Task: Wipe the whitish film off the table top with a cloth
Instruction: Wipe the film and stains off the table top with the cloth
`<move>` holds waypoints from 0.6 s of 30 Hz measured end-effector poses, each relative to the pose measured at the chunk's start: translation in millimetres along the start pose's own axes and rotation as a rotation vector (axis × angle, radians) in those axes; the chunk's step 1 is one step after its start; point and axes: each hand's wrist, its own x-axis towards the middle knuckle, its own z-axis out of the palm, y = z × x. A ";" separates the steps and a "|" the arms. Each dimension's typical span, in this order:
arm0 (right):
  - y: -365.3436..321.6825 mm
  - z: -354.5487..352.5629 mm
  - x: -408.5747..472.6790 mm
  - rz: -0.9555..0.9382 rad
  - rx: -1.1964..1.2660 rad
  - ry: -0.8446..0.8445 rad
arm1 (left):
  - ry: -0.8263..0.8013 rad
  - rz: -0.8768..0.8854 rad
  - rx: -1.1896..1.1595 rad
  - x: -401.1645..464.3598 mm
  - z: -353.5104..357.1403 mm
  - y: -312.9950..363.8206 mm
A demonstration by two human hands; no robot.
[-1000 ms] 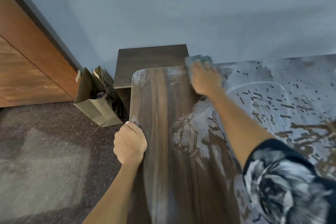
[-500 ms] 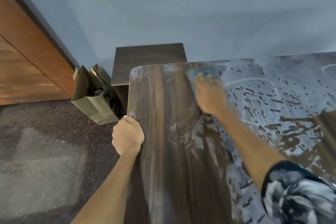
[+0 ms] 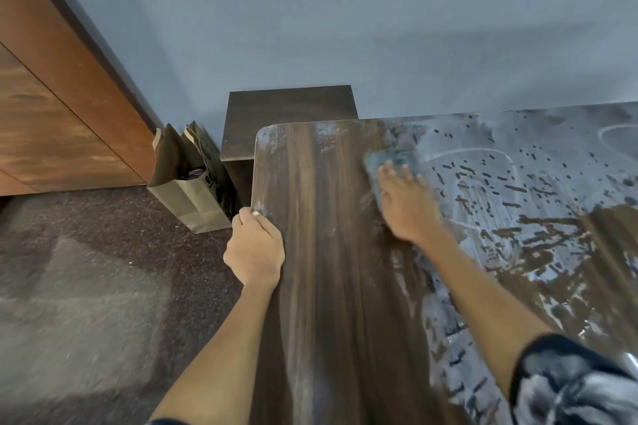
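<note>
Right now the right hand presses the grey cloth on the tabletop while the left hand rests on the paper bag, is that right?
Not quite. In the head view the left hand grips the left edge of the table, not the paper bag, which stands apart on the floor. The right hand does press the grey cloth on the tabletop.

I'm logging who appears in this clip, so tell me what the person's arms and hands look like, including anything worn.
The left hand and right hand are bare: no gloves, rings or watch show. Both forearms are uncovered. The right sleeve is short, dark with a white-grey swirled print; the left sleeve shows only as a dark sliver.
</note>
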 end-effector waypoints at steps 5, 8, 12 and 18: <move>-58.3 13.9 -133.1 -0.576 0.019 -0.097 | -0.032 0.081 0.020 -21.8 -3.7 -13.2; -20.2 2.3 -147.8 -0.561 -0.017 -0.127 | -0.103 0.140 0.008 -40.6 -10.1 -22.6; 24.4 -14.8 -65.5 -0.167 -0.010 -0.080 | -0.137 0.206 0.061 -67.3 -15.0 -36.1; -46.4 3.9 -32.8 -0.152 0.056 -0.039 | -0.140 0.257 0.109 -79.8 -21.2 -41.3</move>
